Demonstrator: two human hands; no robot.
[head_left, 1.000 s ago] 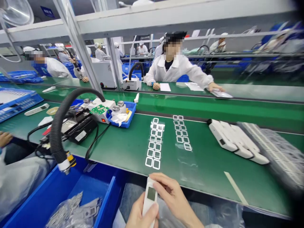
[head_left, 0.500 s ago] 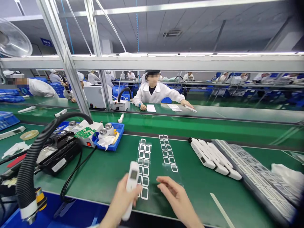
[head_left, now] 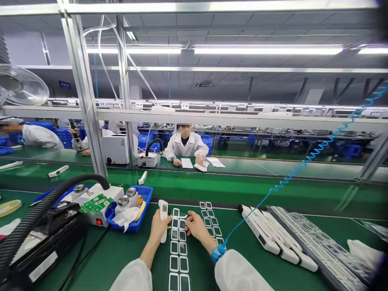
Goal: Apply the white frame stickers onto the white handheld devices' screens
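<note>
My left hand [head_left: 158, 227] is closed around a white handheld device with a small display [head_left: 163, 207], shaped like a handheld thermometer, and holds it nearly upright. Just to its right lies a clear sheet of white square frames [head_left: 174, 246] in two columns. My right hand [head_left: 196, 226] is at the upper right edge of this sheet, its fingers curled together; what is between the fingertips is too small to make out. A second sheet of frames [head_left: 214, 221] lies beyond the right wrist, partly hidden by it.
A blue wrist strap [head_left: 218, 251] with a coiled cord [head_left: 291, 173] crosses the right side. Several white devices [head_left: 269, 232] lie beside stacked frame sheets [head_left: 321, 238]. At left stand a blue tray [head_left: 142, 214], a white box [head_left: 112, 194] and a black hose [head_left: 57, 194]. A co-worker [head_left: 184, 145] sits opposite.
My view has tilted up. Both hands have reached forward to the far end of the frame sheet, with the device still in the left. My right hand's fingers have come onto the sheet's edge.
</note>
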